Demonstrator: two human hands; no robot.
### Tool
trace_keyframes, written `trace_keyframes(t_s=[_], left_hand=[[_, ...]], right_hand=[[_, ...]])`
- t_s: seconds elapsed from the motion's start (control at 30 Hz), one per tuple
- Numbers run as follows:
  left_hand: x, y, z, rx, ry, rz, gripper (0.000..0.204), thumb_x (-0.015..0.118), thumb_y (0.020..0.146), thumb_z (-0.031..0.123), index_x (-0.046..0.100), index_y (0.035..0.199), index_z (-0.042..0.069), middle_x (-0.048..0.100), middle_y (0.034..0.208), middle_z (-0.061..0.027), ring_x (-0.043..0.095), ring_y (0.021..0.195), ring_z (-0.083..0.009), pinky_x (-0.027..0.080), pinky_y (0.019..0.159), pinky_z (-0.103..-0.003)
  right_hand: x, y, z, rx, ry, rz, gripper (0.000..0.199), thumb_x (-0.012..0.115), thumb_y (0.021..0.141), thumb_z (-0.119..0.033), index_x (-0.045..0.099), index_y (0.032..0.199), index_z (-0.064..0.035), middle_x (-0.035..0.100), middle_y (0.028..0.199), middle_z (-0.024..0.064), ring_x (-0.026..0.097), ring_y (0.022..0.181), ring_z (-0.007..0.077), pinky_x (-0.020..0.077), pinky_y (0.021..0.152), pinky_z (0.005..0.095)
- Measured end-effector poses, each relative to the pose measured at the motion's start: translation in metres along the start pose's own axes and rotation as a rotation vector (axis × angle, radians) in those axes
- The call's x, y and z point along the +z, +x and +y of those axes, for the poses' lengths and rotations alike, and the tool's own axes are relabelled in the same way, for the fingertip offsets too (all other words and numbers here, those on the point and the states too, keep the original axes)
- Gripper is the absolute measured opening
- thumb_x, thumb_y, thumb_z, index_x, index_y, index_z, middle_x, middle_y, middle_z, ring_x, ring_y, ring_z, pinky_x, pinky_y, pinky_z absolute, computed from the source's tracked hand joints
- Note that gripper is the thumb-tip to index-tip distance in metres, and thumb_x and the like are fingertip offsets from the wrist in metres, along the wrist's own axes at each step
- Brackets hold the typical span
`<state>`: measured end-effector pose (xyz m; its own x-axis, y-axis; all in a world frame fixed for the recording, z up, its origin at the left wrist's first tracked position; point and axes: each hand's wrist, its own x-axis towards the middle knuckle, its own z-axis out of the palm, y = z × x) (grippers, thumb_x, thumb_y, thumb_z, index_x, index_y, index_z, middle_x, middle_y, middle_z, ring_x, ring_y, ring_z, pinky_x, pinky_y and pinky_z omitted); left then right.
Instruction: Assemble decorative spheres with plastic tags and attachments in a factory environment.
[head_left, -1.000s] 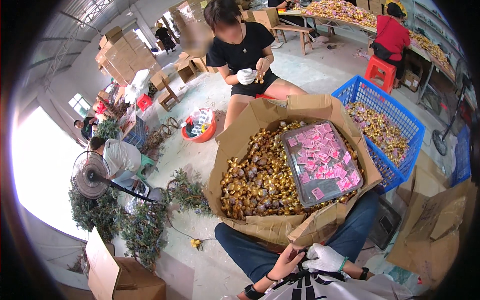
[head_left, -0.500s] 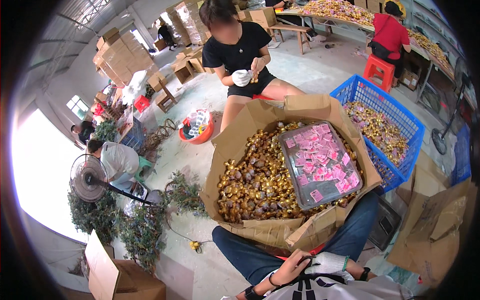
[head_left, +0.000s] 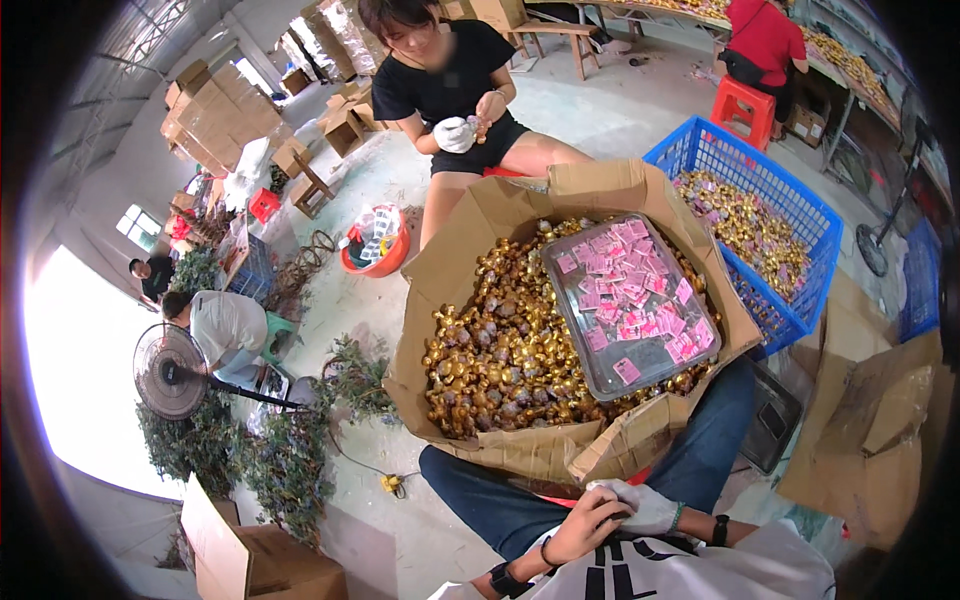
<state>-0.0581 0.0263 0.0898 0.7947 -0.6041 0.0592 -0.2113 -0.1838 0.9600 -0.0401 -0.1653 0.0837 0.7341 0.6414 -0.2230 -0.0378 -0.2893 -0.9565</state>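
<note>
My left hand is bare, with its fingers curled against my right hand, which wears a white knit glove. Both are closed together over my lap, just off the near side of a big open carton. Whatever lies between the fingers is hidden; only a small dark patch shows there. Gold, shiny rounded pieces fill the carton. On top of them, at the right, rests a grey plastic tray strewn with small pink printed cards.
Right of the carton stands a blue plastic basket holding more gold pieces. Opposite sits a co-worker with one gloved hand, handling a small piece. A red basin, a fan, leafy branches and empty cartons stand around.
My hands have lifted slightly toward the carton and remain together. The whole view has shifted a little, so the carton and the co-worker appear further up and left.
</note>
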Motion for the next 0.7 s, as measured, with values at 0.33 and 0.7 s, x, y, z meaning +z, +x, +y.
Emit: trace_keyframes(t_s=[0.33, 0.7], left_hand=[[-0.005, -0.007, 0.013, -0.056, 0.306, -0.126, 0.02, 0.064, 0.093, 0.019, 0.066, 0.104, 0.003, 0.053, 0.112, -0.013, 0.058, 0.103, -0.0292, 0.049, 0.088, -0.038], [0.001, -0.004, 0.008, 0.11, 0.403, -0.185, 0.02, 0.068, 0.089, 0.02, 0.068, 0.103, 0.005, 0.05, 0.117, -0.0134, 0.053, 0.107, -0.0302, 0.047, 0.092, -0.037]], right_hand=[[0.005, 0.003, 0.024, 0.193, -0.182, -0.157, 0.048, 0.068, 0.084, -0.025, 0.05, 0.126, -0.0107, 0.066, 0.101, 0.0188, 0.067, 0.096, 0.0323, 0.0522, 0.079, 0.0412], [-0.005, 0.0, 0.054, 0.395, 0.546, 0.072, 0.031, 0.051, 0.101, -0.027, 0.062, 0.111, 0.0006, 0.065, 0.103, 0.0046, 0.059, 0.095, 0.014, 0.0452, 0.089, 0.03]])
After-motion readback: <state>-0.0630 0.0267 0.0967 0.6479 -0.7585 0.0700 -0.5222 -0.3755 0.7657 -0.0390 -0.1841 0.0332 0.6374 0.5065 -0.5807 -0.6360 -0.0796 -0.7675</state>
